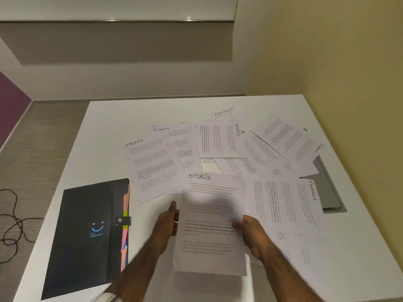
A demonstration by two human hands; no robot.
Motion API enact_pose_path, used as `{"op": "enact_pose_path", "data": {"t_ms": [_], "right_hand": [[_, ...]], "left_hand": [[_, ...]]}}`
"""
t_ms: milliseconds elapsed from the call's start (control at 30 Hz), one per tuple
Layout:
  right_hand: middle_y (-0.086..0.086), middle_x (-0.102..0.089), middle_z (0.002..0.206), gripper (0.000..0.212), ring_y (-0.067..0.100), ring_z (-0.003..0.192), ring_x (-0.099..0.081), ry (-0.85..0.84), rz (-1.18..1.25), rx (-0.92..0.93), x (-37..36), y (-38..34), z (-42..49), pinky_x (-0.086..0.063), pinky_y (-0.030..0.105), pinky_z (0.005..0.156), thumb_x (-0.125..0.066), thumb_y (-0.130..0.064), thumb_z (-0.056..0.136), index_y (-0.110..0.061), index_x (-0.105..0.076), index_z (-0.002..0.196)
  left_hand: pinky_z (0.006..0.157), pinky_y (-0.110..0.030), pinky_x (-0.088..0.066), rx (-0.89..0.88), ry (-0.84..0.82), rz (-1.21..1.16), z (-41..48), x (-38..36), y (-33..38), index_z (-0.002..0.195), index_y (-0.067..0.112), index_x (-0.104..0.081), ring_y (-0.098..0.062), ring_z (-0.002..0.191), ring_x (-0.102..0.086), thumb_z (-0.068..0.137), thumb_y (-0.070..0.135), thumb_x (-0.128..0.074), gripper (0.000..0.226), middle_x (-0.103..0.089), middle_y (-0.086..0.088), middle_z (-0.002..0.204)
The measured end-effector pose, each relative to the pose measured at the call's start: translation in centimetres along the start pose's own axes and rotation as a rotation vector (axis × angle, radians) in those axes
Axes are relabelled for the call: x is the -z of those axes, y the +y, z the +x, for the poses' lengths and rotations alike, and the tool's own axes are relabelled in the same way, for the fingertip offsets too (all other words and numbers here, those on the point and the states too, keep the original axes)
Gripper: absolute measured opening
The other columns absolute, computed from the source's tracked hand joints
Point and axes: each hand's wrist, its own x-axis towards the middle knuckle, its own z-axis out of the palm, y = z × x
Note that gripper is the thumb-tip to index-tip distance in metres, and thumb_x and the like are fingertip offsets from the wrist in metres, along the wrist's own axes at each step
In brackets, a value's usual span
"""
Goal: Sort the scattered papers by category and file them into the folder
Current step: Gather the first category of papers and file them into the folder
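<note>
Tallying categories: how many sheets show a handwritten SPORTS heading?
3: one white SPORTS sheet held by left hand and right hand; one flat far-left; one sideways far-middle. Overlaps may hide more.

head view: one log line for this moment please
held: SPORTS sheet | left hand: grips left edge | right hand: grips right edge | folder: closed | other papers: scattered

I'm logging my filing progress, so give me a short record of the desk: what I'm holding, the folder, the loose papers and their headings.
Held: sheet headed Sports, left hand and right hand at its side edges
Folder: black folder, flat left of the hands, clasp shut, coloured tabs along its right edge
Loose: papers overlapping on the white table
Headings: Sports, Finance
Also: grey binder partly under papers, far right
</note>
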Motion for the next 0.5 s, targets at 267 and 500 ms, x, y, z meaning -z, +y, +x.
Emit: {"op": "enact_pose_path", "data": {"t_ms": [267, 500], "right_hand": [[0.002, -0.060, 0.060, 0.008, 0.011, 0.047, -0.053, 0.105, -0.073, -0.063, 0.7, 0.9, 1.1, -0.040, 0.019, 0.048, -0.062, 0.004, 0.095, 0.001, -0.068, 0.090], [0.019, -0.078, 0.106, 0.017, 0.043, 0.102, -0.072, 0.124, -0.063, -0.104, -0.4, 0.5, 2.6, -0.055, 0.058, 0.098, -0.066, -0.002, 0.095, -0.004, -0.075, 0.109]], "left_hand": [[0.060, -0.042, -0.051, -0.463, 0.693, 1.162, 8.1, 7.2, 1.6, 0.070, 0.003, -0.064, -0.039, 0.069, -0.061, 0.070, 0.016, -0.080, 0.020, -0.060, -0.019, 0.074], [0.099, -0.041, -0.043, -0.148, 0.564, 1.043, 13.2, 10.2, 10.5, 0.122, 0.009, -0.057, -0.034, 0.118, -0.054, 0.082, 0.046, -0.076, 0.058, -0.058, -0.016, 0.125]]}}
